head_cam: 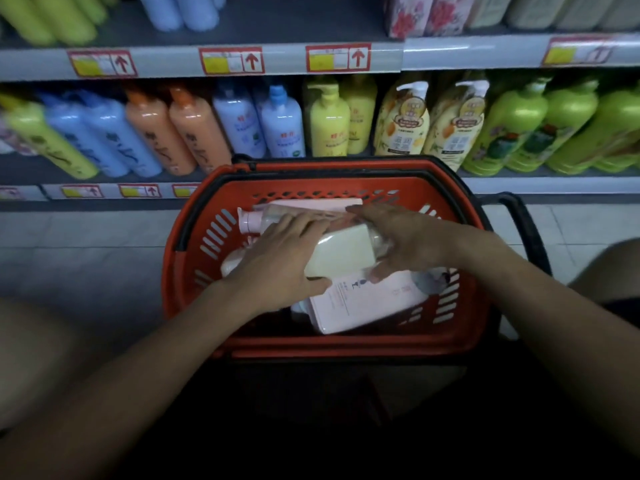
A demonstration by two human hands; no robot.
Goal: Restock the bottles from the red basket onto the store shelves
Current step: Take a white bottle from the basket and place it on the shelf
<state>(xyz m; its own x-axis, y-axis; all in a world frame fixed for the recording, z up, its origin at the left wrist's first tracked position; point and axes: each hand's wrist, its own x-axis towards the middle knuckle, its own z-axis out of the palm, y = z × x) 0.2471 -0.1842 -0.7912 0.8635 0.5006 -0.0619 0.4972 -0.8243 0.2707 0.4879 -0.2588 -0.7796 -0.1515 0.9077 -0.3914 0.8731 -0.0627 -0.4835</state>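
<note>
Head view: our left hand (277, 261) and right hand (403, 242) curl fingers round the cream bottle (343, 252), steadying its ends to lift it clear of the red basket (346, 183)

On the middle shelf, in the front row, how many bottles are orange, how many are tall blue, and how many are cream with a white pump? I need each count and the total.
Orange bottles: 2
Tall blue bottles: 2
Cream bottles with a white pump: 2
Total: 6
</note>
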